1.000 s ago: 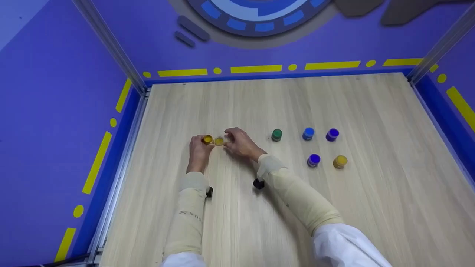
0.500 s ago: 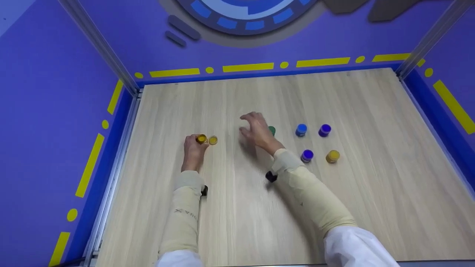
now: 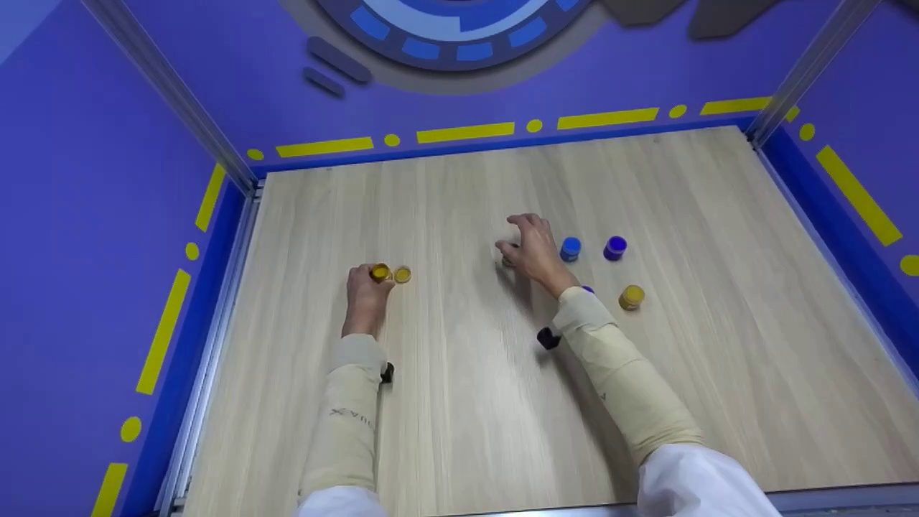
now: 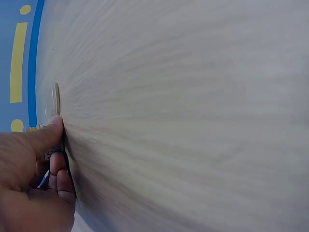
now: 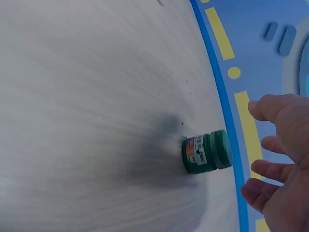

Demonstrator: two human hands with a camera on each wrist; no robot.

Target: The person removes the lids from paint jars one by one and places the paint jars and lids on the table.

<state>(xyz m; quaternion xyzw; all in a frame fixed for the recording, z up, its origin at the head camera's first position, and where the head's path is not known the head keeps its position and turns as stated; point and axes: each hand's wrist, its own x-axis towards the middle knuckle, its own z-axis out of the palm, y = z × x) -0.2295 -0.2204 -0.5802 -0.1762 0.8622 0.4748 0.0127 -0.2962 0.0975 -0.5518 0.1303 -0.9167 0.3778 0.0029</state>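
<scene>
My left hand (image 3: 366,300) grips an uncapped jar of yellow paint (image 3: 380,272) standing on the left part of the table. A round lid (image 3: 403,274) with yellow inside lies just right of that jar; in the left wrist view the lid (image 4: 53,99) shows beyond my thumb. My right hand (image 3: 537,253) hovers over a capped green paint jar (image 5: 206,152), fingers spread and apart from it. From the head camera, the hand mostly hides this green jar.
Right of my right hand stand a blue jar (image 3: 571,248), a purple jar (image 3: 615,248) and a capped yellow jar (image 3: 632,296). Another purple jar (image 3: 588,289) is mostly covered by my right wrist. Blue-purple walls enclose the wooden table (image 3: 459,402).
My right hand has left the area beside the lid and moved right to the green jar. The left hand still holds the yellow jar in place. The head view has shifted slightly.
</scene>
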